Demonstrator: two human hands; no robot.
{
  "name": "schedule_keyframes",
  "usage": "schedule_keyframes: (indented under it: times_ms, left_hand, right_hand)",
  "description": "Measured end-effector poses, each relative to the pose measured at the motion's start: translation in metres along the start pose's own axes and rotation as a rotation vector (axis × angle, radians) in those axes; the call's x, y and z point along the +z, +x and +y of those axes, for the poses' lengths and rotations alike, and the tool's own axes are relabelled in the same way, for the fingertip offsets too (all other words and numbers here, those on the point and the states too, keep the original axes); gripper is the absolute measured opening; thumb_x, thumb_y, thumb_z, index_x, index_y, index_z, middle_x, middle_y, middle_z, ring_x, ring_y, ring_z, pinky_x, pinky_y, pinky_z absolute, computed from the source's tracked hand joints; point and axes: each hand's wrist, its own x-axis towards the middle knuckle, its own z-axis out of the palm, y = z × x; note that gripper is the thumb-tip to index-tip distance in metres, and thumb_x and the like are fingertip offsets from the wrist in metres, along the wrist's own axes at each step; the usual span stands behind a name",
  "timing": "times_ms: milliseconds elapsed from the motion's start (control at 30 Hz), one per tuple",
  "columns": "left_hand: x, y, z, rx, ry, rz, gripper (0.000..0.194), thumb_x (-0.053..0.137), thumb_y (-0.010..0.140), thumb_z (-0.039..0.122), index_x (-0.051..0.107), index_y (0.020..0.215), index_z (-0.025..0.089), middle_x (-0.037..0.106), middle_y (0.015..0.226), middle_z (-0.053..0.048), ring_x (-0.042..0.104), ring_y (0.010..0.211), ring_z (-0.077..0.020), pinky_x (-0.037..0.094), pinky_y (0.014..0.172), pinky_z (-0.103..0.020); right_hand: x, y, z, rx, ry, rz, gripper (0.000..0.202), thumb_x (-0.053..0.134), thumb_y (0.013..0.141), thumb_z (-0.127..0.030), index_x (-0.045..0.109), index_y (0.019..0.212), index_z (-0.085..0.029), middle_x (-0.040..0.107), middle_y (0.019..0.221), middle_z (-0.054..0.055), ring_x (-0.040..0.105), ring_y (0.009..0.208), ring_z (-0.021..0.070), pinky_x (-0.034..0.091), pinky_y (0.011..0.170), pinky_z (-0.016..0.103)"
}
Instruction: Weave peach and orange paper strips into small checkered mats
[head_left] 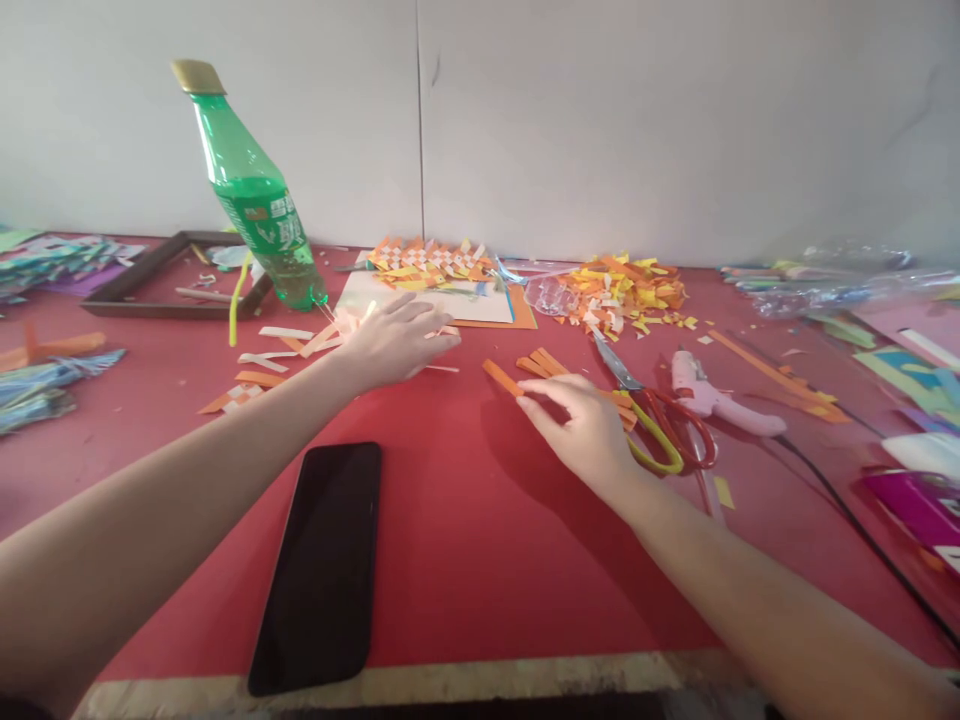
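Between the thumb and fingers of my right hand [577, 425] is an orange paper strip [501, 378], its free end pointing up and left. More orange strips [544, 362] lie just behind that hand, beside scissors [637, 395] with red and yellow handles. My left hand [397, 340] reaches out palm down, fingers extended, over pale paper strips [322, 340]; what lies under its palm is hidden. Just beyond its fingers are white paper sheets [487, 305] with a woven orange, white and yellow paper piece [431, 262] on them.
A green soda bottle [262, 210] stands by a dark wooden frame [142, 275] at back left. A black phone [322, 560] lies at the front edge. A pink glue gun [712, 395] with its cord is on the right, near a pile of paper scraps [630, 290].
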Motion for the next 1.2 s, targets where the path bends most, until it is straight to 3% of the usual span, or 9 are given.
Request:
schedule_keyframes:
  times_ms: [100, 233, 467, 567, 633, 767, 933, 1033, 1200]
  left_hand:
    - [-0.005, 0.0, 0.011, 0.004, 0.0, 0.053, 0.034, 0.045, 0.098, 0.018, 0.068, 0.122, 0.022, 0.056, 0.147, -0.011, 0.049, 0.135, -0.0349, 0.031, 0.114, -0.061]
    - [-0.014, -0.003, 0.039, -0.012, -0.089, 0.089, 0.03, 0.05, 0.095, 0.017, 0.072, 0.115, 0.021, 0.06, 0.141, -0.011, 0.048, 0.136, -0.0363, 0.031, 0.115, -0.063]
    - [-0.051, -0.034, 0.121, -0.038, -0.453, 0.116, 0.033, 0.048, 0.098, 0.023, 0.069, 0.123, 0.016, 0.066, 0.132, -0.013, 0.054, 0.13, -0.0387, 0.04, 0.11, -0.063]
    - [-0.055, -0.047, 0.142, -0.087, -0.63, 0.171, 0.028, 0.051, 0.097, 0.022, 0.068, 0.119, 0.017, 0.07, 0.126, -0.009, 0.057, 0.127, -0.0341, 0.044, 0.109, -0.057]
    - [-0.052, -0.05, 0.146, -0.117, -0.763, 0.223, 0.024, 0.053, 0.096, 0.019, 0.069, 0.113, 0.015, 0.075, 0.114, -0.008, 0.064, 0.115, -0.0277, 0.05, 0.104, -0.048]
    - [-0.047, -0.05, 0.143, -0.226, -0.948, 0.219, 0.019, 0.053, 0.095, 0.017, 0.068, 0.106, 0.016, 0.076, 0.1, -0.007, 0.069, 0.101, -0.021, 0.056, 0.091, -0.036]
    - [-0.052, -0.05, 0.138, -0.381, -1.077, 0.165, 0.017, 0.053, 0.096, 0.021, 0.069, 0.102, 0.019, 0.076, 0.096, -0.005, 0.07, 0.091, -0.0174, 0.056, 0.087, -0.032]
    - [-0.053, -0.051, 0.137, -0.427, -1.108, 0.139, 0.017, 0.054, 0.095, 0.024, 0.069, 0.101, 0.021, 0.077, 0.097, -0.004, 0.07, 0.092, -0.0174, 0.055, 0.086, -0.031]
    - [-0.053, -0.051, 0.136, -0.493, -1.16, 0.102, 0.018, 0.053, 0.096, 0.028, 0.07, 0.099, 0.023, 0.077, 0.097, -0.003, 0.071, 0.091, -0.0185, 0.055, 0.077, -0.029]
  right_hand:
    - [-0.008, 0.004, 0.011, -0.062, -0.151, 0.036, 0.018, 0.059, 0.091, -0.018, 0.075, 0.099, -0.017, 0.077, 0.096, 0.01, 0.068, 0.091, 0.0277, 0.054, 0.085, 0.043]
    - [-0.018, 0.007, 0.032, 0.066, -0.404, 0.011, 0.021, 0.058, 0.089, -0.019, 0.074, 0.101, -0.014, 0.076, 0.099, 0.014, 0.066, 0.093, 0.0338, 0.051, 0.088, 0.049]
    - [-0.017, 0.009, 0.049, 0.16, -0.385, -0.079, 0.024, 0.064, 0.084, -0.017, 0.074, 0.105, -0.013, 0.078, 0.095, 0.013, 0.072, 0.088, 0.0306, 0.055, 0.083, 0.043]
    - [-0.017, 0.01, 0.045, 0.182, -0.383, -0.082, 0.025, 0.059, 0.086, -0.013, 0.075, 0.104, -0.016, 0.079, 0.101, 0.012, 0.072, 0.093, 0.03, 0.055, 0.085, 0.041]
    - [-0.019, 0.01, 0.042, 0.192, -0.385, -0.083, 0.026, 0.057, 0.087, -0.013, 0.077, 0.103, -0.017, 0.079, 0.102, 0.011, 0.073, 0.094, 0.0298, 0.055, 0.086, 0.041]
    - [-0.021, 0.009, 0.04, 0.22, -0.395, -0.067, 0.029, 0.054, 0.088, -0.015, 0.078, 0.105, -0.017, 0.08, 0.099, 0.012, 0.074, 0.091, 0.0315, 0.056, 0.082, 0.042]
    - [-0.024, 0.007, 0.042, 0.225, -0.373, -0.047, 0.027, 0.058, 0.087, -0.019, 0.078, 0.105, -0.018, 0.08, 0.097, 0.011, 0.075, 0.087, 0.0294, 0.057, 0.081, 0.041]
    - [-0.025, 0.007, 0.043, 0.209, -0.356, -0.06, 0.018, 0.063, 0.083, -0.018, 0.077, 0.093, -0.02, 0.079, 0.087, 0.008, 0.074, 0.08, 0.0274, 0.056, 0.076, 0.039]
    - [-0.028, 0.007, 0.043, 0.091, -0.381, -0.008, 0.016, 0.059, 0.085, -0.019, 0.074, 0.081, -0.021, 0.073, 0.087, 0.008, 0.069, 0.08, 0.0261, 0.053, 0.074, 0.037]
